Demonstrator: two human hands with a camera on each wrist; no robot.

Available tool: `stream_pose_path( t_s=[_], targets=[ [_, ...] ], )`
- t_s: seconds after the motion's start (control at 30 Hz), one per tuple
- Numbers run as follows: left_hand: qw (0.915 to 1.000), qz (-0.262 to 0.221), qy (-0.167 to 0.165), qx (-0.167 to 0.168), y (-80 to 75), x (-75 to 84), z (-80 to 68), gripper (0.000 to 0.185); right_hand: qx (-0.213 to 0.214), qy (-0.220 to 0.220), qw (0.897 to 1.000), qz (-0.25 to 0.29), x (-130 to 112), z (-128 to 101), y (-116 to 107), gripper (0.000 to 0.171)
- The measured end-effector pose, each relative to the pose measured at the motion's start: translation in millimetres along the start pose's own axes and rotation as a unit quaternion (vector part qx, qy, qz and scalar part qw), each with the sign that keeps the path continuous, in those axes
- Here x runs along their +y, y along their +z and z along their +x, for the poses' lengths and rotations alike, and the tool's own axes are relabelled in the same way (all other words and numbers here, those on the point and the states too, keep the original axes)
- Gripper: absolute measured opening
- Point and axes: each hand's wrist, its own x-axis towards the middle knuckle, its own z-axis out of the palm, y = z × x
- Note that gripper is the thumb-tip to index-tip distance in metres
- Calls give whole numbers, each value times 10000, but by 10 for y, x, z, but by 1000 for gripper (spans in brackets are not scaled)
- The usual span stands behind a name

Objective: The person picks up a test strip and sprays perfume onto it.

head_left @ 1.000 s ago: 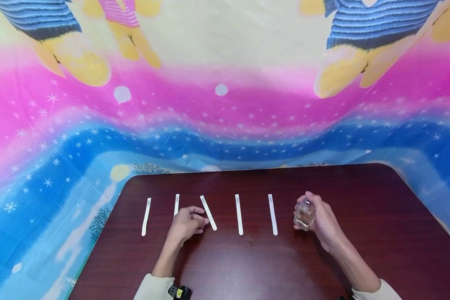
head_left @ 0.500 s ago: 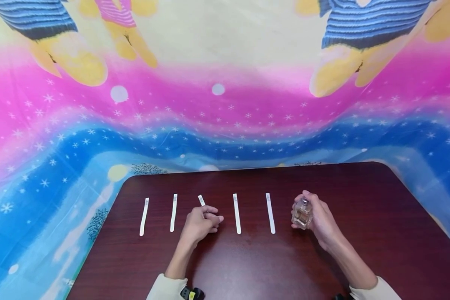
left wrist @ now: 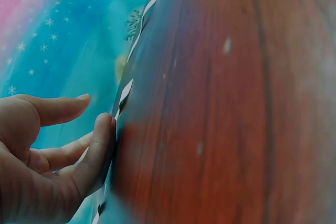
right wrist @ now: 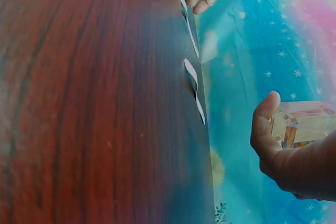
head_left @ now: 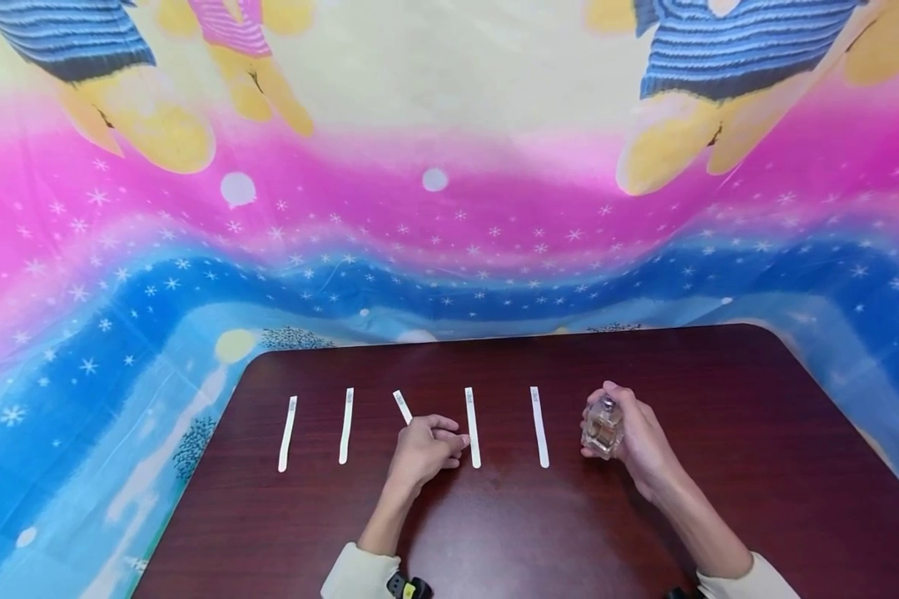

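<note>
In the head view my right hand [head_left: 643,445] grips a clear glass perfume bottle [head_left: 603,428] above the table's right part; the right wrist view shows fingers wrapped round the bottle [right wrist: 304,124]. My left hand [head_left: 424,449] is over the middle of a row of narrow white paper strips. It covers the lower part of the tilted third strip [head_left: 400,405], and its fingertips are at the left edge of the fourth strip [head_left: 473,428]; whether they touch it I cannot tell. Thumb and fingers of the left hand [left wrist: 58,156] stand apart in the left wrist view, with nothing seen between them.
Two strips lie left of my left hand, the first [head_left: 288,434] and second [head_left: 346,426]. A fifth strip [head_left: 539,427] lies between the hands. Small dark print marks the far ends. Behind the dark red table [head_left: 494,532] hangs a colourful cloth [head_left: 449,249].
My left hand has moved right along the row, from beside the third strip to the fourth, uncovering the second strip. The right hand stays with the perfume bottle in its grip.
</note>
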Motion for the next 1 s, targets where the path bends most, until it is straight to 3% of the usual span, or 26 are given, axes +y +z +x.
stream_pose_path(
  t_s=[0.17,0.3,0.5,0.8,1.0],
  targets=[
    [9996,216,-13,175,84,39,7,27,-30,-13,10000,-10,-5,5,7,40],
    [9970,688,-25,351,153,86,7,27,-64,-8,10000,-43,-4,5,10,41],
    [9863,1544,38,578,223,107,15,33,-70,-2,10000,-47,0,4,3,41],
    [9786,1929,312,641,266,105,20,35,-65,-36,10000,-32,14,0,2,41],
    [9644,2432,584,862,290,108,31,35,-128,-74,9999,-61,6,7,-12,42]
  ],
)
